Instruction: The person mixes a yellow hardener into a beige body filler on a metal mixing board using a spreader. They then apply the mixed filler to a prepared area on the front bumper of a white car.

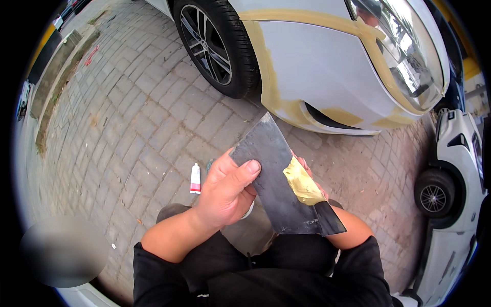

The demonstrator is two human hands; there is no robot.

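My left hand (230,187) grips a thin dark grey flat plate (271,174), thumb on top and fingers under its left edge. The plate is held tilted above my lap. A thick smear of yellow body filler (303,183) lies along its right side. Against that side rests a smaller dark spreader blade (330,219), overlapping the plate's lower right corner. My right hand (305,166) is closed around the spreader from behind; only some fingers show past the filler, the rest being hidden.
Ahead stands a light grey car bumper (317,61) edged with yellowish filler patches, beside a black front wheel (217,46) and a headlight (409,56). A white and red tube (195,179) lies on the paving bricks (138,117). Another white vehicle (455,204) is at right.
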